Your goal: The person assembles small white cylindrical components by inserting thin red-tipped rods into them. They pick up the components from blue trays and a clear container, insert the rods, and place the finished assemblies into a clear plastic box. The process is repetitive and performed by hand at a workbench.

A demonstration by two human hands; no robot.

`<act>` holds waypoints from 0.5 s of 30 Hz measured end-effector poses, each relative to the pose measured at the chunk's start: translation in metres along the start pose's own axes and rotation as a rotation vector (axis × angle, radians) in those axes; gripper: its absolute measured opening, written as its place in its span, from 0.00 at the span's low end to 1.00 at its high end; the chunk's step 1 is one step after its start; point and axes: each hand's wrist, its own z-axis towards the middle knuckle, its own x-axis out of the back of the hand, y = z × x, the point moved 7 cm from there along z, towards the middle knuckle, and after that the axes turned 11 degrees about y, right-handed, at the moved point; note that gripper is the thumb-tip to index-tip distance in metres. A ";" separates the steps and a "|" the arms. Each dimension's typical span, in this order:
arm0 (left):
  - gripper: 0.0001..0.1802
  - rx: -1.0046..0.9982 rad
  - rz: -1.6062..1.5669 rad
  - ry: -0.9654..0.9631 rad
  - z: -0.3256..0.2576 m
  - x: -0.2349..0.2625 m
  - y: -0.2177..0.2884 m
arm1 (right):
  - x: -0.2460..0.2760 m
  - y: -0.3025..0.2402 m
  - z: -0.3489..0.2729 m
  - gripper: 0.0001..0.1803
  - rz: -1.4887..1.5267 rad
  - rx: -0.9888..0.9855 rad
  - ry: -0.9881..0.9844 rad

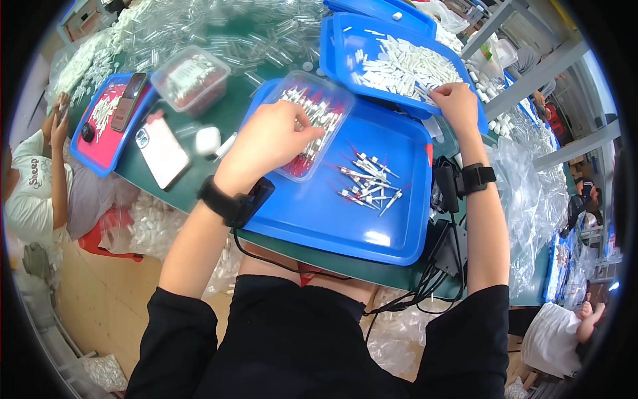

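Observation:
My left hand (276, 138) is over a clear plastic box (292, 174) packed with thin white-and-red pieces. Its thumb and fingers curl into a pinch; anything between them is hidden. The box stands in a large blue tray (319, 236), where a loose pile of white pieces with thin red ends (367, 178) lies to the right. At the upper right, my right hand (457, 106) reaches over the rim of a second blue tray (337, 50). Its fingertips are pinched at a heap of small white tubes (402, 66), seemingly on one of them. Black straps with small devices circle both wrists.
Left of the large tray are a white phone (161, 151), a white earbud case (208, 141) and another clear tub (191, 80). A small blue tray (103, 156) holds a dark phone. Black cables (425, 286) hang at the table's front right. Another person (43, 176) sits at left.

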 end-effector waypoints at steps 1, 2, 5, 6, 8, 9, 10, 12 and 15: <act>0.13 -0.041 0.001 0.007 0.000 -0.001 0.004 | 0.005 -0.003 -0.002 0.12 -0.008 -0.003 0.043; 0.13 -0.081 0.002 0.014 0.001 -0.003 0.008 | 0.009 -0.005 -0.003 0.12 -0.016 -0.005 0.086; 0.13 -0.189 -0.037 0.001 0.002 -0.006 0.019 | 0.021 -0.005 -0.003 0.13 0.013 -0.029 0.201; 0.12 -0.224 -0.058 -0.009 0.003 -0.007 0.023 | 0.025 -0.006 -0.004 0.12 0.040 -0.037 0.206; 0.11 -0.249 -0.047 0.047 0.006 -0.005 0.017 | 0.043 -0.024 -0.011 0.10 0.099 -0.048 0.208; 0.11 -0.261 -0.041 0.075 0.006 -0.003 0.014 | 0.053 -0.034 -0.014 0.10 0.144 -0.025 0.222; 0.11 -0.226 -0.017 0.093 0.006 0.002 0.013 | 0.063 -0.042 -0.017 0.10 0.184 -0.004 0.237; 0.10 -0.153 0.031 0.122 0.002 0.012 0.013 | 0.083 -0.054 -0.028 0.10 0.273 0.040 0.258; 0.05 -0.108 -0.064 0.167 -0.016 0.038 0.020 | 0.113 -0.071 -0.054 0.08 0.433 0.117 0.252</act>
